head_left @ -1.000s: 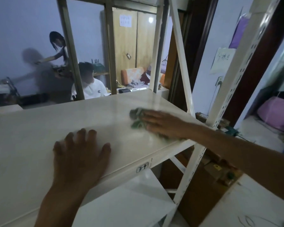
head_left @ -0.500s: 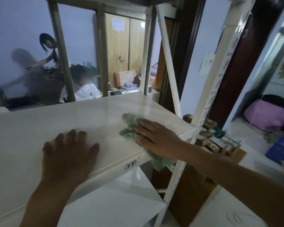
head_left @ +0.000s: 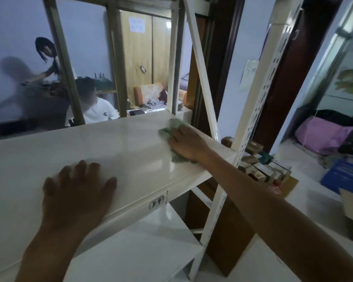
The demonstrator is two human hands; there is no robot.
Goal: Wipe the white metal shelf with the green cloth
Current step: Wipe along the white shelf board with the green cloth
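The white metal shelf [head_left: 114,147] runs across the view at chest height, with a small label on its front lip. My right hand [head_left: 186,142] lies flat on the green cloth [head_left: 172,128] near the shelf's far right corner, pressing it onto the surface; cloth shows beyond the fingertips and under the wrist. My left hand [head_left: 77,192] rests palm down with fingers spread on the shelf's near edge, left of centre, holding nothing.
White perforated uprights [head_left: 259,94] and a diagonal brace [head_left: 200,64] frame the shelf's right end. A lower white shelf [head_left: 135,251] sits below. Boxes [head_left: 261,165] stand to the right. Two people [head_left: 94,106] are in the room behind.
My right hand has pushed the cloth from the shelf's front right edge back toward the far right corner. My left hand has stayed in place on the shelf.
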